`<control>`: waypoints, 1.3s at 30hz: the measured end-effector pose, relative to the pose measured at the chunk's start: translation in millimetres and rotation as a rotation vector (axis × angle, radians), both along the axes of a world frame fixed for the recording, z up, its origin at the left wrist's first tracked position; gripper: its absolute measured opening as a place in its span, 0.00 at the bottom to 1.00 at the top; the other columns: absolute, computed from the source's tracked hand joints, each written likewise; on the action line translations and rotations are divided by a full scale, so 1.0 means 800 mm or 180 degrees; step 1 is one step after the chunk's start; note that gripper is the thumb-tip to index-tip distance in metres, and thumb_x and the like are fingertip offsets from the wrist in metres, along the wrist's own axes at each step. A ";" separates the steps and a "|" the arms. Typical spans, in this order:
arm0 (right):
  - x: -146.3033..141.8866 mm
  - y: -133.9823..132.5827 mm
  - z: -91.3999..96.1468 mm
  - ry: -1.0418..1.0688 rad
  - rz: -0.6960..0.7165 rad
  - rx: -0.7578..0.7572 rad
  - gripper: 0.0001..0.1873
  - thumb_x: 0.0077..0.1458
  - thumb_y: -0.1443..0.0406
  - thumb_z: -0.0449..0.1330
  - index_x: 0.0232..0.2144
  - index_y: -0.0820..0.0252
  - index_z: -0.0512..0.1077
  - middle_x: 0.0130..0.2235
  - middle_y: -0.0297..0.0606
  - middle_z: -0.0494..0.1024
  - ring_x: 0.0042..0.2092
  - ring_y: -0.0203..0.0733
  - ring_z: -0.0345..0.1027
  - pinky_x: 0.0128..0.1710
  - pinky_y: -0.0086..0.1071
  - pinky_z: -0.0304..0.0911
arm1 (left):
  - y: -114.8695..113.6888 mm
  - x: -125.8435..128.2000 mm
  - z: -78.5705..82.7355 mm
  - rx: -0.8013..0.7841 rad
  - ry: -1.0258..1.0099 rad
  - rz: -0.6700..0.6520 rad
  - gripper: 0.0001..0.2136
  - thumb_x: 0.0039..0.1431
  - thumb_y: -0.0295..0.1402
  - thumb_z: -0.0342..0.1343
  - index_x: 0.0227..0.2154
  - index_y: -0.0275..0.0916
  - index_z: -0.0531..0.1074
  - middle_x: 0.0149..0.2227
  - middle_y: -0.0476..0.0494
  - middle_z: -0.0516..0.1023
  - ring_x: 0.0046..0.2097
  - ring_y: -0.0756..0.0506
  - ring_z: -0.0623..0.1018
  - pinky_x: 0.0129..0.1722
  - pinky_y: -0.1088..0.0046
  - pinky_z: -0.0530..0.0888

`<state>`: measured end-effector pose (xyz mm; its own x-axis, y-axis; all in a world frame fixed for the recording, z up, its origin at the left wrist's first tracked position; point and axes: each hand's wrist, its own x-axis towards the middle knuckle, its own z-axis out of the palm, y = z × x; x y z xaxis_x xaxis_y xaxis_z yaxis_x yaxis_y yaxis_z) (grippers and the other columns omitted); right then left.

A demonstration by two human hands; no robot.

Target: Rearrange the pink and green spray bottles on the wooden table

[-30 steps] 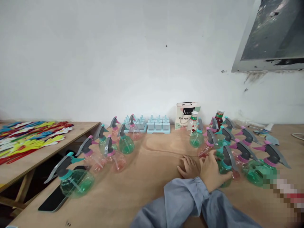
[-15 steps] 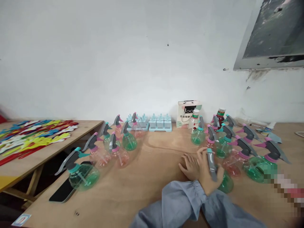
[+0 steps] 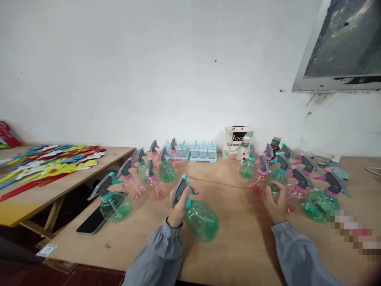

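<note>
My left hand (image 3: pixel 177 209) is closed round the neck and grey trigger head of a green spray bottle (image 3: pixel 201 221), which tilts just above the wooden table (image 3: pixel 232 246) left of centre. My right hand (image 3: pixel 276 205) is open, fingers spread. It is at the near edge of a cluster of green and pink spray bottles (image 3: pixel 297 184) on the right, nearest a pink one (image 3: pixel 291 198). I cannot tell whether it touches that bottle. Both arms wear grey-blue sleeves.
Another group of spray bottles (image 3: pixel 149 174) stands on the left, beside a black phone (image 3: pixel 93 221) at the table's edge. Blue ice-lolly moulds (image 3: pixel 196 151), a small carton (image 3: pixel 235 142) and drink bottles line the wall. A side table (image 3: pixel 35 194) carries colourful plastic clappers (image 3: pixel 50 165).
My left hand lifted the green bottle out of the right cluster and carried it leftward across the table. My right hand left the tabletop and moved right, toward the cluster.
</note>
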<state>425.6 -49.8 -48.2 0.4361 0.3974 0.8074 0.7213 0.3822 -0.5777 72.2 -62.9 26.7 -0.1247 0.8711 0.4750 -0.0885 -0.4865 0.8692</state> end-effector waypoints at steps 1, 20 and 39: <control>0.000 0.008 0.008 0.0022 -0.0052 -0.0024 0.22 0.58 0.55 0.57 0.52 0.58 0.64 0.51 0.47 0.69 0.53 0.51 0.65 0.53 0.46 0.61 | -0.006 -0.005 0.001 0.0000 0.0085 -0.0060 0.18 0.55 0.50 0.58 0.28 0.38 0.74 0.29 0.44 0.79 0.38 0.43 0.80 0.45 0.66 0.74; -0.010 0.067 -0.009 0.0217 0.0009 -0.0637 0.30 0.46 0.42 0.60 0.40 0.60 0.65 0.39 0.45 0.72 0.42 0.52 0.67 0.45 0.48 0.63 | -0.036 -0.009 -0.004 -0.0324 0.0228 -0.0716 0.21 0.50 0.50 0.63 0.38 0.38 0.77 0.33 0.45 0.80 0.37 0.44 0.78 0.49 0.62 0.72; -0.111 -0.020 -0.045 -0.0035 0.1134 -0.0719 0.25 0.56 0.49 0.57 0.49 0.58 0.65 0.45 0.45 0.73 0.48 0.51 0.68 0.51 0.49 0.64 | -0.068 -0.021 0.005 0.0202 0.0569 -0.0232 0.19 0.55 0.51 0.58 0.31 0.37 0.76 0.30 0.42 0.80 0.36 0.43 0.79 0.42 0.66 0.74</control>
